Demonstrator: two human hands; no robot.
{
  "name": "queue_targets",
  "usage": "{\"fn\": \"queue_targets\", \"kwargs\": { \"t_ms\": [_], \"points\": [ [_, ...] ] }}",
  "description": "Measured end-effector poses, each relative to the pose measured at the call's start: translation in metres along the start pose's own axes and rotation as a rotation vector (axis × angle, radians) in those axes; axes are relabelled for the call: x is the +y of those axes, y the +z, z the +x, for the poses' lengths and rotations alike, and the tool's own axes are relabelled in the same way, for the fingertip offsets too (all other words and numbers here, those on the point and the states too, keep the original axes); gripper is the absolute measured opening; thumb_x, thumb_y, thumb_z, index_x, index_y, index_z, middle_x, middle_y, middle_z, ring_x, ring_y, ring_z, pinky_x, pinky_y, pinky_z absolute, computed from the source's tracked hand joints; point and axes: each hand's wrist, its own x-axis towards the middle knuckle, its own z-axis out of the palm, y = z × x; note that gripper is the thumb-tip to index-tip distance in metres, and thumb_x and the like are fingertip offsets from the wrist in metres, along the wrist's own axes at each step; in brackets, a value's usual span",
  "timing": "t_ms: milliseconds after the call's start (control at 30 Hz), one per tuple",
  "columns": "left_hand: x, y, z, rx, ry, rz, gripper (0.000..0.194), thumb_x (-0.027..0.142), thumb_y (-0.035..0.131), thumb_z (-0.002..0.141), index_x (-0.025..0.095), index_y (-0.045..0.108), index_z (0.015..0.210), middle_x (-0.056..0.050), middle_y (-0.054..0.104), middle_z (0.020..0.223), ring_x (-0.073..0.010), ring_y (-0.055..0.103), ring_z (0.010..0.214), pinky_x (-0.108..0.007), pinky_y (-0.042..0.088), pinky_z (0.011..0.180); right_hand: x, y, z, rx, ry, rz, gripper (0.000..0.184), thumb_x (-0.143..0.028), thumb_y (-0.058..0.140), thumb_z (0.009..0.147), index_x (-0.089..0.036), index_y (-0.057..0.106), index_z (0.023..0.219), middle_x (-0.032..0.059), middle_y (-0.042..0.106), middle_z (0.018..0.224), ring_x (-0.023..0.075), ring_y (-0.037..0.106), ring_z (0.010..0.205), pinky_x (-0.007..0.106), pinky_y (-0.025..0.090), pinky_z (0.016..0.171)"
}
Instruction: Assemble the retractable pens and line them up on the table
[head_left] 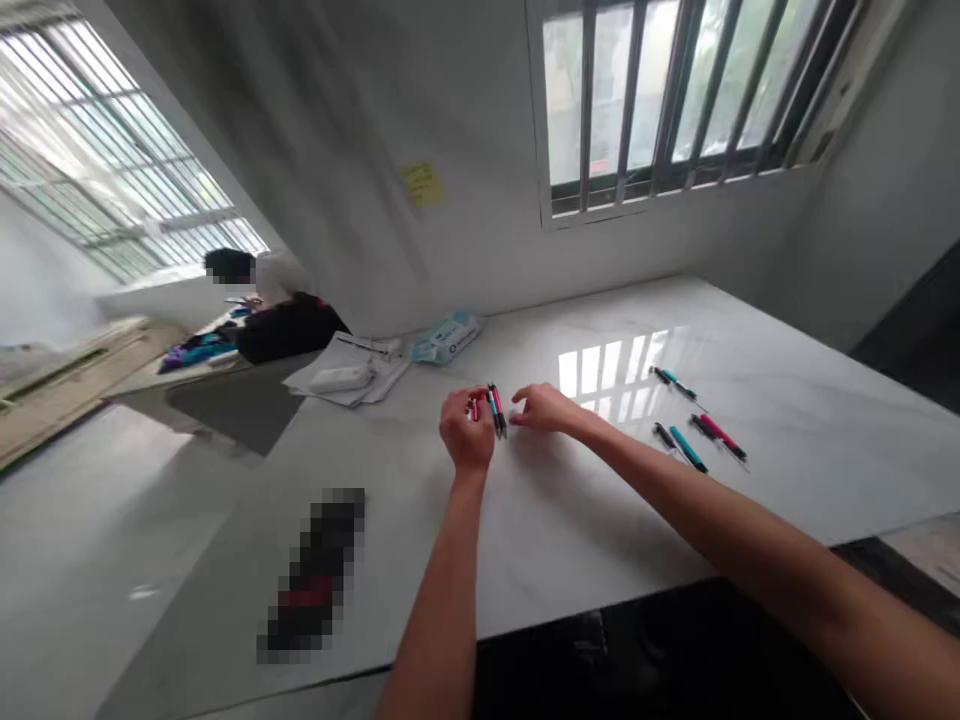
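Observation:
My left hand (466,432) is curled at the middle of the white table, closed on a small group of pens. Red shows between its fingers. Red and teal pens with dark ends (496,410) stick out along its right side, their tips toward me. Just to the right, my right hand (546,408) is apart from the pens, thumb and forefinger spread with nothing between them. Farther right lie a teal pen, taken apart (688,449), a red pen (723,437) with a dark piece beside it, and another teal pen (679,384) with a dark piece.
Against the wall lies a teal-and-white soft pack (447,338). Papers (346,368) with a white object on them are left of it. A blurred dark object (315,575) lies at the near left. A person (277,275) is beyond a black bag (292,328). The table's edge (600,608) runs close to me.

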Motion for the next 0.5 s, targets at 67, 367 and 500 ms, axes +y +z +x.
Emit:
{"fn": "queue_targets", "kwargs": {
  "t_ms": [67, 367, 500],
  "points": [
    [0.001, 0.003, -0.001, -0.033, -0.002, 0.010, 0.025, 0.009, 0.056, 0.089, 0.021, 0.076, 0.097, -0.005, 0.075, 0.097, -0.0198, 0.067, 0.088, -0.031, 0.053, 0.083, 0.028, -0.022, -0.011, 0.030, -0.022, 0.018, 0.041, -0.029, 0.078, 0.090, -0.019, 0.076, 0.130, 0.0073, 0.084, 0.104, 0.0255, 0.077, 0.096, 0.034, 0.056, 0.090],
    [0.005, 0.014, -0.006, -0.079, 0.025, 0.004, 0.021, 0.013, 0.058, 0.089, 0.022, 0.077, 0.095, -0.005, 0.073, 0.095, -0.0202, 0.067, 0.085, -0.032, 0.053, 0.082, 0.203, -0.143, -0.074, 0.178, -0.138, 0.017, 0.067, -0.018, 0.066, 0.078, -0.031, 0.064, 0.144, 0.0078, 0.072, 0.138, 0.0292, 0.067, 0.120, 0.042, 0.058, 0.093],
    [0.006, 0.017, -0.007, -0.113, 0.023, -0.002, 0.022, 0.014, 0.057, 0.089, 0.022, 0.077, 0.095, -0.004, 0.074, 0.095, -0.0197, 0.067, 0.085, -0.032, 0.054, 0.083, 0.245, -0.157, -0.096, 0.087, -0.048, -0.042, 0.086, -0.023, 0.068, 0.076, -0.032, 0.049, 0.159, 0.0087, 0.063, 0.152, 0.0286, 0.069, 0.112, 0.043, 0.058, 0.093]
  ]
}}
